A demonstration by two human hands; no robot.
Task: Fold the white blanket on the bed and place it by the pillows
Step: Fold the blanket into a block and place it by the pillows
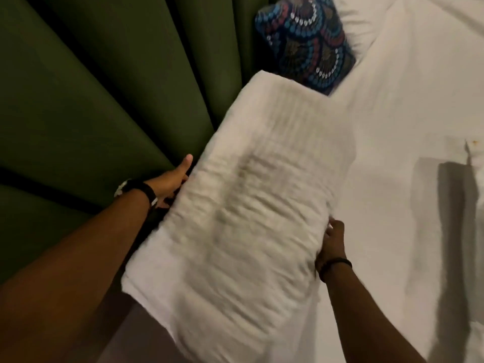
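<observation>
The white blanket [246,205] is folded into a thick oblong bundle, blurred by motion, and fills the middle of the view. My left hand [172,182] grips its left side, with the thumb up and the fingers hidden under the fabric. On the bundle's right side my right hand [332,244] holds the edge, fingers tucked beneath. The far end of the blanket reaches up to a dark patterned pillow [306,43] with blue and red dots. A white pillow [358,27] lies just behind that one.
The bed's white sheet [406,127] spreads to the right, with shadows across it. A green padded headboard [91,87] fills the left side, close to my left arm.
</observation>
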